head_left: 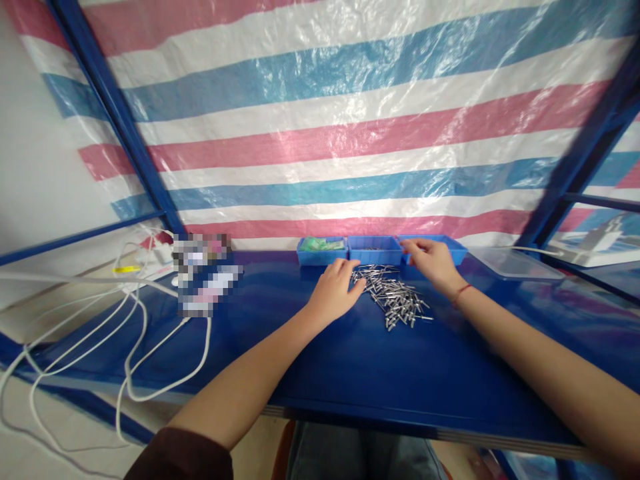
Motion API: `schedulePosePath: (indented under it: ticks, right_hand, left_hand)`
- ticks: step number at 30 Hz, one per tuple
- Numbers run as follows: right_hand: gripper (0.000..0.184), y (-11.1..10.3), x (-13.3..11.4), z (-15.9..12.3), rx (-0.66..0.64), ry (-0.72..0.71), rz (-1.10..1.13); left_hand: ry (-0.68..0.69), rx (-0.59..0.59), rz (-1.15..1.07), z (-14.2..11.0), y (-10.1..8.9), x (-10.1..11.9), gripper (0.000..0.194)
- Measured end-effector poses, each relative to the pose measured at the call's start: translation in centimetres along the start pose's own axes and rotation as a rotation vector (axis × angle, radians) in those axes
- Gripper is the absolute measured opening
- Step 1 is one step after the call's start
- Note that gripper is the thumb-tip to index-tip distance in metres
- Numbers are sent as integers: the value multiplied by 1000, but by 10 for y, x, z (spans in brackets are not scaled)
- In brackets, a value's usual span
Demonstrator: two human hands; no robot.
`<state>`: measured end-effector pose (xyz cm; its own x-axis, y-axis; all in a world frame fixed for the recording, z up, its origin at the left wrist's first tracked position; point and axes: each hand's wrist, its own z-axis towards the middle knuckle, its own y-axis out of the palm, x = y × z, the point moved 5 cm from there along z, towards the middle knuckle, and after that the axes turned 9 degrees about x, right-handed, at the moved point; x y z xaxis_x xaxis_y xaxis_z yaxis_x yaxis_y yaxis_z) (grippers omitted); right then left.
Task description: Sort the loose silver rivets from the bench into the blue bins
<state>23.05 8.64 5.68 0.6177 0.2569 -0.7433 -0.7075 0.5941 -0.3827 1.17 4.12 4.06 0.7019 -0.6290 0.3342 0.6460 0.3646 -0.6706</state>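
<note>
A loose pile of silver blind rivets [400, 301] lies on the blue table. At the pile's left edge rests my left hand [334, 291], fingers spread and thumb apart, with no rivet visibly held. Behind the pile stand three blue bins in a row. The left bin [323, 260] has green-and-white packets in it, and the middle bin [374, 257] contains some small metal pieces. My right hand [433, 267] hovers over the front of the right bin [453, 253], its fingertips pinched near the wall between the middle and right bins. Whatever they hold is too small to tell.
White cables [145, 333] loop over the table's left end and hang past its edge, near a pixelated group of items [207, 277]. A clear plastic lid [517, 263] lies right of the bins. Blue frame posts [120, 127] and a striped sheet [350, 147] stand behind.
</note>
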Motion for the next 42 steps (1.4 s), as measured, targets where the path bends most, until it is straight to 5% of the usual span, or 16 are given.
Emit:
schedulePosePath:
  ticks: [4,11,19,26,33,42]
  right_hand:
    - [31,-25,40,34,179,3,-384]
    - [40,-33,61,38,71,88,-491]
    - [28,-12,34,22,4,-95,-384]
    - [25,20,-4,-15,-296,-322,-195]
    - [34,39,-29,-47,-518,-88,277]
    - [37,35,-40,-53,-467,19,451]
  left_hand:
    - [44,-270,217,-9,17,-5,32]
    - [76,-307,248,-9,20,-1,26]
    - [-11,-264,330,-9,23,-11,19]
    - [-46,-195,295,-5,18,-14,27]
    - [-203,-20,-35,2,15,-21,20]
    - [-188,-12,-298,2,16,-10,19]
